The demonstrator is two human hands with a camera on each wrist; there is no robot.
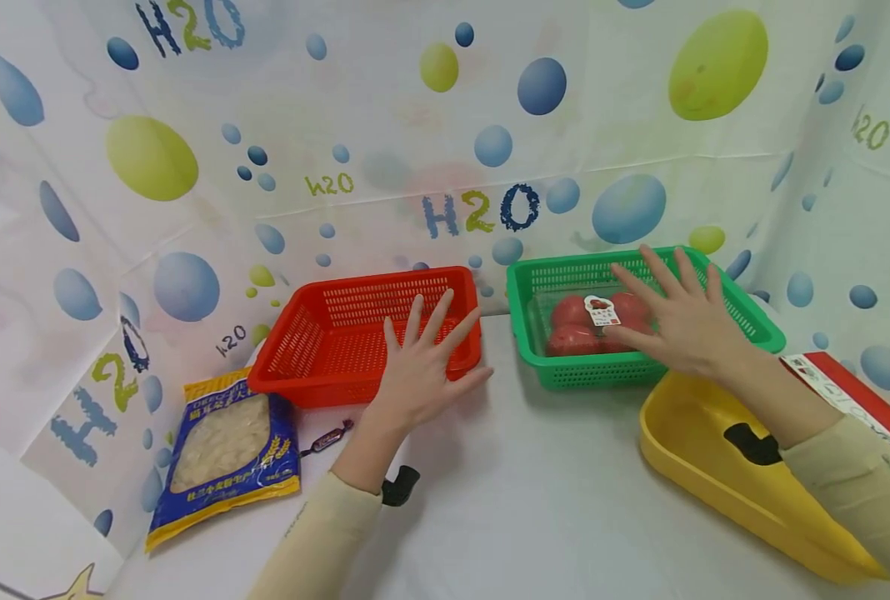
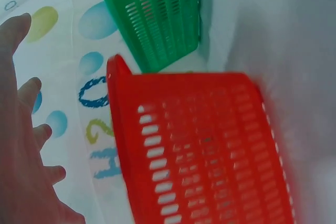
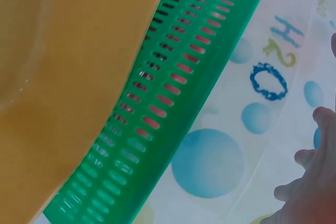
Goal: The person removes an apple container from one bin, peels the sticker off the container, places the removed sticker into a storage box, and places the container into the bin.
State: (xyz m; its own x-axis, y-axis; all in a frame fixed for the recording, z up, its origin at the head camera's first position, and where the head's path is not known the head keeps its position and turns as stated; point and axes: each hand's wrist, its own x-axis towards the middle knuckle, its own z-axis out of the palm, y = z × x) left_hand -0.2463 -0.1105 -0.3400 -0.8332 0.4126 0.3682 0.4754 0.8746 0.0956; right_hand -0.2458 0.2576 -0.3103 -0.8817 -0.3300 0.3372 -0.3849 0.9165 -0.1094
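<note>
My left hand [image 1: 422,375] is spread with straight fingers above the near right part of a red basket [image 1: 355,387]; it holds nothing. In the left wrist view the fingers [image 2: 31,93] stand apart from the basket's rim. My right hand [image 1: 685,321], also spread and holding nothing, hovers over the right part of a green basket [image 1: 595,373]. Inside the green basket lies a clear pack of round red fruits [image 1: 574,340] with a white label, partly hidden by the right hand. The red basket's visible inside shows only its slotted floor and walls.
Left of the red basket lies a blue and yellow bag of pasta [image 1: 223,450], with a small wrapped candy [image 1: 328,437] beside it. A yellow bin [image 1: 745,508] stands at the right under my right forearm, near a red and white package [image 1: 865,392]. A patterned curtain [image 1: 385,100] hangs behind.
</note>
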